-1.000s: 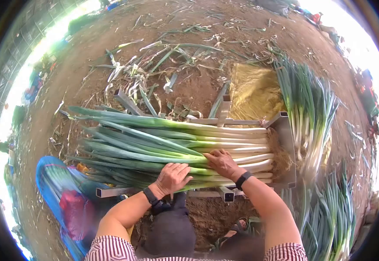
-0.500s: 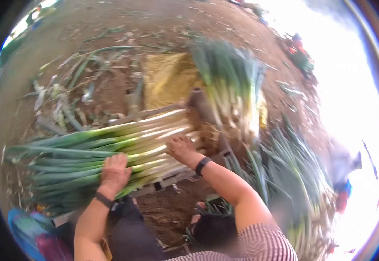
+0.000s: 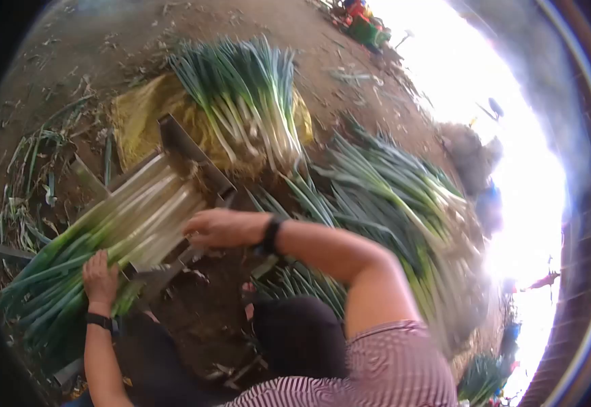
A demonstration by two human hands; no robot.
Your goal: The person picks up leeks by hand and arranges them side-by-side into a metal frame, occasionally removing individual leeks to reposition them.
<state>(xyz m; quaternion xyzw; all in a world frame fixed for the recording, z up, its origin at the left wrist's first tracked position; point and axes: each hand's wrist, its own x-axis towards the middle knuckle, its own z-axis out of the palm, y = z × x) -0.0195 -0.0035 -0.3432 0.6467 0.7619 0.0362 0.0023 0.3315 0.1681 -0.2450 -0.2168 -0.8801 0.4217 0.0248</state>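
Observation:
A row of long green onions (image 3: 136,220) with thick white stalks lies side by side in a low metal frame (image 3: 194,149), green leaves toward the lower left and root ends toward the upper right. My left hand (image 3: 100,279) rests on the near side of the row where white turns green, its fingers laid over the stalks. Beside the near edge, close to the root ends, is my right hand (image 3: 222,227), seen from the side with fingers loosely bent. Nothing shows in it; its fingertips are partly hidden. Each wrist wears a dark band.
Another bunch of green onions (image 3: 248,102) lies on a yellow sheet (image 3: 132,129) ahead. A large pile of green onions (image 3: 404,224) spreads to the right. Leaf scraps (image 3: 34,169) litter the dirt floor (image 3: 105,41) at the left. My knees are below the frame.
The view has turned right, so the onions appear farther left. My right hand has come off the white stalks to the near edge. My left hand still rests on the row.

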